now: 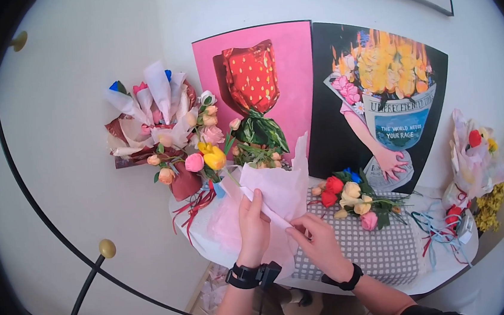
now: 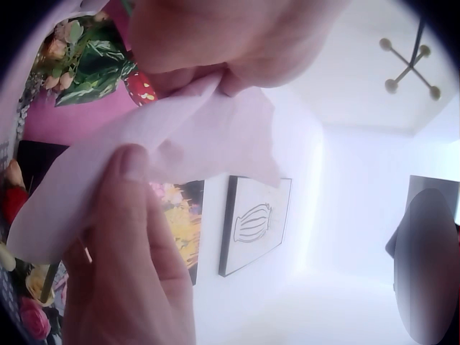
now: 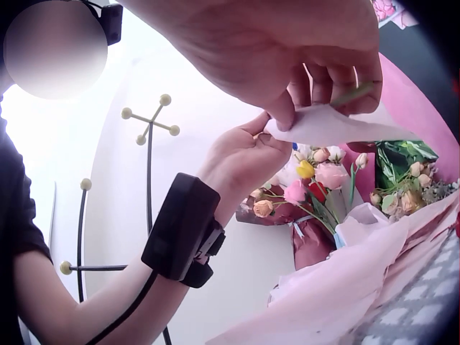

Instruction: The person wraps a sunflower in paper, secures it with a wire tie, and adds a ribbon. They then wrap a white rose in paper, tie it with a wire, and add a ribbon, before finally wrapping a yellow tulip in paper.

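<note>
A sheet of pale pink wrapping paper [image 1: 276,191] is held up in both hands, one edge folded into a narrow strip. The left hand [image 1: 254,229] pinches the strip's upper end, thumb on top. Lower down, the right hand [image 1: 319,241] grips it between thumb and fingers. In the left wrist view the folded paper [image 2: 93,158] runs between the left hand [image 2: 230,36] above and the right hand [image 2: 129,251] below. A green stem [image 3: 356,93] shows at the right hand's fingers [image 3: 323,79] in the right wrist view; whether it is held I cannot tell.
Wrapped bouquets stand at the left [image 1: 152,118] and right [image 1: 474,162]. Loose flowers [image 1: 351,200] lie on the checked cloth [image 1: 356,250]. Red ribbons [image 1: 194,213] hang left, and blue and red ribbons [image 1: 441,231] lie right. Two flower pictures [image 1: 298,63] lean on the wall.
</note>
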`<state>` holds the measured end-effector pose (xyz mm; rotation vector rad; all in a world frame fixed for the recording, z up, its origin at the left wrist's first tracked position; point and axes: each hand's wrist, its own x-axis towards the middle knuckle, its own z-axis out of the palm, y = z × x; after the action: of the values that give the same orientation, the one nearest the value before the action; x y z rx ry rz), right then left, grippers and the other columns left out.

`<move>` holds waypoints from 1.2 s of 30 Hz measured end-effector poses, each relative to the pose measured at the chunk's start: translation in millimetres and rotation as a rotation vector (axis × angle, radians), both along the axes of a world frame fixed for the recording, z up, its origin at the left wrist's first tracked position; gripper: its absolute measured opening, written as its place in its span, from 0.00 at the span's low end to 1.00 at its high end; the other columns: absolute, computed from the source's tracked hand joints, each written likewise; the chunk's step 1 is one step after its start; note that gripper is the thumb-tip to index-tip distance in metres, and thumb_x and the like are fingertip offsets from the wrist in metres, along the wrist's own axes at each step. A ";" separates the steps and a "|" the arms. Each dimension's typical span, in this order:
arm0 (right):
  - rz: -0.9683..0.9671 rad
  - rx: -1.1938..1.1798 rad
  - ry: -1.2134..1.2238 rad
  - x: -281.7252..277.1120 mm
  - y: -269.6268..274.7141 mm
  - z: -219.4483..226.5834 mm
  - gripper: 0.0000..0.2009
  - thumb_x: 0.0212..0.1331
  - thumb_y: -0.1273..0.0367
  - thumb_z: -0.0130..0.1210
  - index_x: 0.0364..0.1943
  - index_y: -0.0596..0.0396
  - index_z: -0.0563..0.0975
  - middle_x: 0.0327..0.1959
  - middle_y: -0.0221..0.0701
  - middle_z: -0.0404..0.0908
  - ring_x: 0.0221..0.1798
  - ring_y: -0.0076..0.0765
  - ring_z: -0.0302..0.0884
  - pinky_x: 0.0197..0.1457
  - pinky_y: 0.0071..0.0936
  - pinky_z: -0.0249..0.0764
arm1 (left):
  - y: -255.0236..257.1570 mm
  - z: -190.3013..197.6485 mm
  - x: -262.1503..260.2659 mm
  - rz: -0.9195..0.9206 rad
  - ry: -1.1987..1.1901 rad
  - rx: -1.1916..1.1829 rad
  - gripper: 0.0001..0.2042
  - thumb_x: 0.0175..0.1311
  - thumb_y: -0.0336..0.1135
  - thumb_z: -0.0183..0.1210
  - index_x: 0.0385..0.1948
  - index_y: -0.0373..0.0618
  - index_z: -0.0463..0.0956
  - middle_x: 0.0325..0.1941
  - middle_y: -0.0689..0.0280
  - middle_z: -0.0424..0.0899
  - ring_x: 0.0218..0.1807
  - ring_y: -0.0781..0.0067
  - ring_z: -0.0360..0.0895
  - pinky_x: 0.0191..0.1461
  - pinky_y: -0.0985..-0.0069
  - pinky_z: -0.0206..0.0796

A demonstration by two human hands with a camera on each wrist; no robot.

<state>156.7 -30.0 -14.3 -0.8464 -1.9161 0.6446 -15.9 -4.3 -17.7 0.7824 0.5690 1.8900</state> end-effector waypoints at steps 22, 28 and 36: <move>-0.354 0.398 -0.123 28.9 31.3 -4.8 0.10 0.54 0.73 0.63 0.37 0.57 0.74 0.38 0.37 0.73 0.46 0.48 0.74 0.46 0.40 0.72 | -40.0 -15.7 -20.0 -0.027 0.140 0.107 0.21 0.71 0.35 0.57 0.64 0.40 0.69 0.67 0.60 0.76 0.68 0.61 0.71 0.70 0.55 0.64; -0.251 0.457 -0.149 61.6 41.4 -0.3 0.11 0.53 0.73 0.63 0.38 0.57 0.73 0.39 0.37 0.72 0.46 0.47 0.74 0.49 0.39 0.72 | -78.2 -24.9 -81.6 -0.134 0.370 0.015 0.26 0.70 0.39 0.61 0.66 0.40 0.67 0.62 0.57 0.79 0.63 0.59 0.77 0.60 0.56 0.71; -0.210 0.485 -0.423 85.6 12.9 -17.1 0.09 0.55 0.72 0.58 0.39 0.56 0.73 0.40 0.36 0.72 0.49 0.44 0.74 0.52 0.38 0.73 | -80.5 50.6 -95.7 0.306 1.147 -0.032 0.37 0.55 0.40 0.73 0.67 0.38 0.66 0.64 0.55 0.78 0.68 0.57 0.73 0.72 0.58 0.63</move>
<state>242.2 -17.1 -31.4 -0.8929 -2.1853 -0.1449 -111.6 -84.8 32.9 1.8345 1.4638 1.5253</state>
